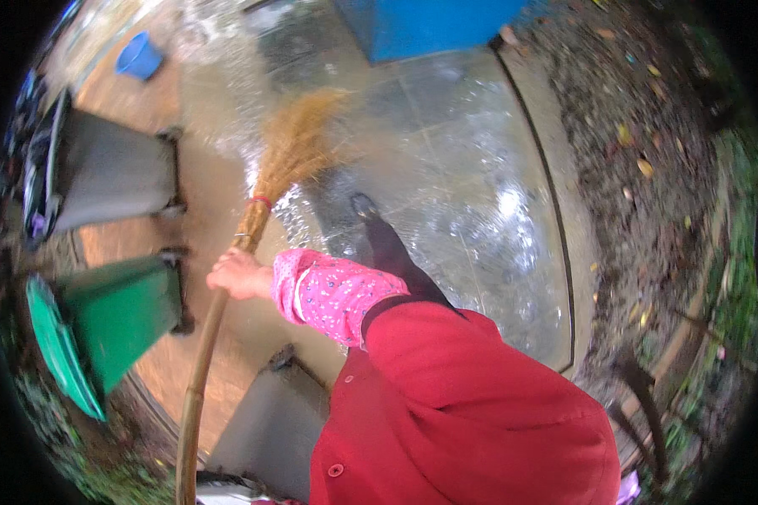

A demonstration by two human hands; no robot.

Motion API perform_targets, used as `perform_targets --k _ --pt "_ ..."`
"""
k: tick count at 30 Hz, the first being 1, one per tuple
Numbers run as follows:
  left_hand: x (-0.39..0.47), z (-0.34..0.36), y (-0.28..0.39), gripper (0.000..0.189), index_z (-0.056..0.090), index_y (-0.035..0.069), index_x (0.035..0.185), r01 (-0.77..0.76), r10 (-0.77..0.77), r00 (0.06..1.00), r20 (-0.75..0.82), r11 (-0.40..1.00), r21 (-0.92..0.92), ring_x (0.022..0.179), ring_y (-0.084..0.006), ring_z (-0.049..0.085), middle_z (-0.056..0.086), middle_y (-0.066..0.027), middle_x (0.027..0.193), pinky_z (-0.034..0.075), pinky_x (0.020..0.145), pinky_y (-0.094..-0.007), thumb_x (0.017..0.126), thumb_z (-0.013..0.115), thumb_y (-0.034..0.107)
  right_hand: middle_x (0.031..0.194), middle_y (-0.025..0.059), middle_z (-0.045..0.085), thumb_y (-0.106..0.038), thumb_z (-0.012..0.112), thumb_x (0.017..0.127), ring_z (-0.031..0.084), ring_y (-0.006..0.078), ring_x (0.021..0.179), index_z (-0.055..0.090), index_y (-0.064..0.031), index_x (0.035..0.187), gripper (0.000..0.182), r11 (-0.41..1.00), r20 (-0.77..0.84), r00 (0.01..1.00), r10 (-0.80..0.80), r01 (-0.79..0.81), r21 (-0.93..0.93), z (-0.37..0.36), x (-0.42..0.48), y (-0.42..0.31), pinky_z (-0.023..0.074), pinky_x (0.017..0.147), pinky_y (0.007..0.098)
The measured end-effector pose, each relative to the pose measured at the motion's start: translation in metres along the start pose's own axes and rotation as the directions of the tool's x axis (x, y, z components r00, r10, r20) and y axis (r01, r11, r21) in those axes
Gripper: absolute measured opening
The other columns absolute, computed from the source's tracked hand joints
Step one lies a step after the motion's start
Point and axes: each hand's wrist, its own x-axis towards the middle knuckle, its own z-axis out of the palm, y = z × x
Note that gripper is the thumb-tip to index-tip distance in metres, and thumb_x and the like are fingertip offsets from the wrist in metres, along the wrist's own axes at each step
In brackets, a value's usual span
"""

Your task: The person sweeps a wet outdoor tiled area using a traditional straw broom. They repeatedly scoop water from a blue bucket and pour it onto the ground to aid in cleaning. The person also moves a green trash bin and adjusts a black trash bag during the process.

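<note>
My right hand is closed around the bamboo handle of a long broom, just below its bound neck. The broom's straw bristles fan out over the wet floor and look blurred. A red band rings the bristles near the neck. My left hand is out of view, and the lower end of the handle runs out of the frame at the bottom left. One of my shoes stands on the wet tiles, to the right of the bristles.
A grey wheeled bin and a green wheeled bin stand at left, another grey bin at bottom. A blue bucket is at upper left, a large blue container at top. Leaf-strewn soil borders the tiles at right.
</note>
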Motion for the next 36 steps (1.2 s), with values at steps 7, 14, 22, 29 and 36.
perform_targets --k 7,14,22,29,36 --pt "0.074 -0.040 -0.053 0.033 0.044 0.013 0.061 0.006 -0.040 0.855 -0.518 0.998 -0.067 0.038 -0.0062 0.035 0.034 0.0063 0.043 0.036 0.044 -0.0236 0.089 0.043 0.032 0.075 0.0045 0.057 -0.016 0.061 0.061 0.056 0.0264 0.078 0.055 -0.0153 0.082 0.021 0.994 0.070 0.996 0.058 -0.064 0.084 -0.103 -0.072 0.025 0.0395 0.067 0.0424" --pt "0.100 0.023 -0.286 0.021 0.041 0.012 0.066 0.339 -0.510 0.854 -0.105 0.698 -0.631 0.037 -0.0075 0.028 0.032 0.0035 0.043 0.029 0.037 -0.0210 0.083 0.053 0.015 0.077 0.0067 0.061 -0.014 0.062 0.064 0.058 0.0305 0.079 0.059 -0.0149 0.085 0.021 0.890 0.123 0.882 0.454 -0.443 -0.110 -0.159 -0.108 0.177 0.0421 0.070 0.0426" --pt "0.211 0.057 -0.233 0.026 0.043 0.012 0.063 0.166 -0.178 0.950 -0.255 0.984 -0.070 0.038 -0.0086 0.038 0.038 0.0032 0.044 0.037 0.045 -0.0244 0.084 0.047 0.026 0.085 0.0023 0.057 -0.014 0.058 0.071 0.052 0.0249 0.092 0.058 -0.0228 0.090 0.021 0.986 -0.003 1.000 -0.018 0.018 0.166 -0.116 0.157 0.187 0.0375 0.081 0.0398" --pt "0.290 -0.005 -0.236 0.025 0.041 0.013 0.064 -0.105 0.095 0.986 -0.134 0.992 -0.068 0.037 -0.0058 0.039 0.038 0.0066 0.044 0.038 0.044 -0.0215 0.084 0.049 0.028 0.082 0.0028 0.054 -0.005 0.059 0.066 0.051 0.0251 0.089 0.058 -0.0195 0.091 0.029 0.970 0.052 0.988 -0.146 0.133 0.204 -0.175 0.258 0.145 0.0360 0.081 0.0389" --pt "0.309 -0.021 -0.416 0.025 0.039 0.012 0.067 0.250 -0.392 0.872 -0.294 0.872 -0.421 0.041 -0.0092 0.040 0.043 0.0020 0.047 0.031 0.039 -0.0208 0.079 0.061 0.019 0.089 0.0077 0.062 -0.012 0.056 0.072 0.058 0.0281 0.089 0.061 -0.0197 0.090 0.019 0.954 0.362 0.890 0.278 -0.300 0.006 -0.200 0.255 0.233 0.0429 0.078 0.0415"
